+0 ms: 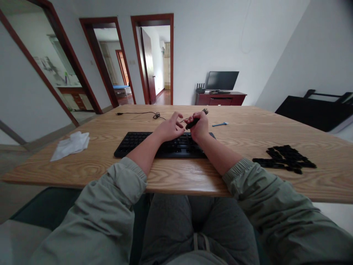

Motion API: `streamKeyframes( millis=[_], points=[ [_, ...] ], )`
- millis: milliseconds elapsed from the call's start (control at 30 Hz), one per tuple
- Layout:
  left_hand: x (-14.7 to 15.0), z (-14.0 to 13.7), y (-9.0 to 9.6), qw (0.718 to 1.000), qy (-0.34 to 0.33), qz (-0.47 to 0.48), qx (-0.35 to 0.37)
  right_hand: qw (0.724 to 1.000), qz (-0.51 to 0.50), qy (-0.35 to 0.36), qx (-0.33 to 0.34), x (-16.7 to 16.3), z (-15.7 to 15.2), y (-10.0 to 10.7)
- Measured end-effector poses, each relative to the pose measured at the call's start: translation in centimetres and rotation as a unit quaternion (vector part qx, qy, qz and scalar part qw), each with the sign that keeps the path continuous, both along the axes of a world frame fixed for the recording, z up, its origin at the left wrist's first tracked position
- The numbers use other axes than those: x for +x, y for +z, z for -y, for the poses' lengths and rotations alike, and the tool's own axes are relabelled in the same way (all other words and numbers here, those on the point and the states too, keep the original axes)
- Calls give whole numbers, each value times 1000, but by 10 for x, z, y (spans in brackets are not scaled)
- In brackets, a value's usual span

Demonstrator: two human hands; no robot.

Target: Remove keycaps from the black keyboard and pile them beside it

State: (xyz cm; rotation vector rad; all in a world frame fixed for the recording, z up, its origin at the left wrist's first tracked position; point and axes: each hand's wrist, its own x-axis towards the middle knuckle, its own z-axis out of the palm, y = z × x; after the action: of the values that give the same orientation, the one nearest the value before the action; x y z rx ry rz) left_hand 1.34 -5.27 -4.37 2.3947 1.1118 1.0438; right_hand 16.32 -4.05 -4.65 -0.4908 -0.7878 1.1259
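Note:
A black keyboard (pixel 138 141) lies flat along the table's near side, its cable running behind it. My right hand (pixel 200 127) is closed around a black-handled brush (pixel 192 123), which is held tilted over the keyboard's right part. What look like brownish bristles stick out past the top of that fist. Just left of it, my left hand (pixel 172 127) hovers over the middle of the keyboard with its fingers apart and nothing in them. Both hands hide part of the keys.
Loose black keycaps (pixel 288 158) lie in a pile at the right. A small blue tool (pixel 220 124) rests behind the keyboard's right end. On the left is a crumpled white cloth (pixel 72 143). The coiled cable (pixel 156 115) crosses the wooden table (pixel 182 176) towards the back left.

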Motion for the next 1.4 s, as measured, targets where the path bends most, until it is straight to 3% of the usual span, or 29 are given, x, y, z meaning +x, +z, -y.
streamKeyframes(
  millis=[100, 167, 267, 333, 467, 633, 800, 1033, 1133, 1233, 1300, 1400],
  points=[
    [-9, 10, 15, 995, 40, 29, 81, 1000, -2, 3, -6, 0, -1, 0],
    [-10, 13, 19, 995, 15, -65, 78, 1000, -15, 4, -6, 0, -2, 0],
    [0, 13, 12, 970, -48, -232, 51, 1000, -17, 5, -3, -2, -5, 0],
    [12, 12, 3, 963, -38, -261, 56, 1000, -11, 3, -3, -2, -6, -1],
    [30, 12, -9, 971, 2, -239, 22, 999, -44, -3, -19, -7, -6, 0],
    [34, 11, -9, 976, 45, -210, -45, 997, -62, -25, -40, -16, -9, -2],
    [36, 8, -10, 978, 56, -191, -53, 997, -32, -52, -37, -15, -11, 2],
    [37, 7, -15, 983, 54, -175, -10, 996, 25, -45, 73, -24, 1, 29],
    [34, 6, -14, 991, 63, -119, -2, 989, 76, -59, 111, -7, 14, 46],
    [30, 6, -6, 996, 89, -29, 8, 973, 167, -96, 130, 30, 36, 62],
    [28, 8, 0, 996, 81, 16, 15, 947, 270, -115, 134, 55, 53, 67],
    [33, 20, 9, 996, 49, 52, 44, 859, 479, -107, 147, 79, 73, 63]
  ],
)
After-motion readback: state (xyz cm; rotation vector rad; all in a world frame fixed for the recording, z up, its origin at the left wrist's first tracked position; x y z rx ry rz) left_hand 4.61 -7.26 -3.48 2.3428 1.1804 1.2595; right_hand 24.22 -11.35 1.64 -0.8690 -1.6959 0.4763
